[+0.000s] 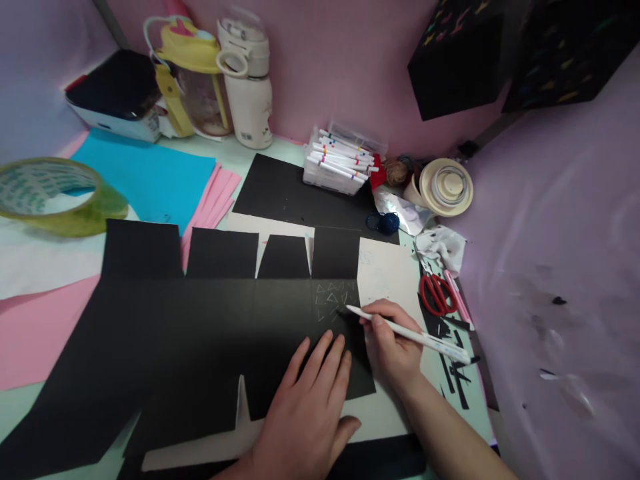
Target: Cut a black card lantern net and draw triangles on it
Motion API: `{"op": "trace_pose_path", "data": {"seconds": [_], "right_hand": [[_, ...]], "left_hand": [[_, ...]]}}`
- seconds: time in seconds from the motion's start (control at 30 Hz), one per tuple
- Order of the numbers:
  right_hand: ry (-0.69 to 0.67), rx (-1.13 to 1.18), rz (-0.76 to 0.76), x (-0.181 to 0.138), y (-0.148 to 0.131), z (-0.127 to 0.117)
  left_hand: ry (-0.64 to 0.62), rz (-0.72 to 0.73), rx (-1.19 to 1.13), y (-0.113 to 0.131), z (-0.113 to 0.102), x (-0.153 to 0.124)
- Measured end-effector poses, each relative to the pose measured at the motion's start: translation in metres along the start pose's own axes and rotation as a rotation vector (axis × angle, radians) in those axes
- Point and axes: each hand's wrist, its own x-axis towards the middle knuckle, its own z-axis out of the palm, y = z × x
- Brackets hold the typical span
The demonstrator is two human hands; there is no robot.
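Note:
A large black card (215, 320) with cut flaps along its far and near edges lies across the work surface. My left hand (313, 393) rests flat on its right part, fingers stretched out. My right hand (395, 340) grips a slim white pen (425, 338), its tip at the card just beyond my left fingertips. Small pale outlined triangles (333, 297) are drawn in rows on the right-hand panel, near the pen tip. The fingers of my right hand are closed around the pen's lower part.
Red-handled scissors (437, 293) lie at the right near black paper scraps (457, 380). Behind stand a clear box of white markers (337, 163), a white bottle (249, 107) and a yellow-lidded jug (200, 93). A roll of tape (75, 217) sits left, beside blue paper (160, 173). Black boxes (460, 60) hang upper right.

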Motion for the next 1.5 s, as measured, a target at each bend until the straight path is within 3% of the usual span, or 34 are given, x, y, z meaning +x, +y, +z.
{"op": "trace_pose_path", "data": {"seconds": [0.1,0.37,0.67,1.2,1.5], "right_hand": [[0.121,0.007,0.041,0.001,0.001,-0.001],[0.1,-0.02,0.062,0.01,-0.003,0.002],[0.209,-0.103,0.055,0.01,-0.001,-0.006],[0.105,-0.109,0.067,0.014,0.009,-0.012],[0.071,-0.051,0.173,0.015,-0.008,-0.014]], "left_hand": [[0.015,0.017,-0.007,-0.002,-0.001,0.0],[0.028,0.012,-0.021,-0.003,0.003,-0.001],[-0.063,-0.016,-0.03,0.002,0.0,-0.002],[-0.062,-0.053,0.004,0.007,0.003,-0.004],[-0.26,-0.05,0.045,0.01,-0.007,0.002]]}}
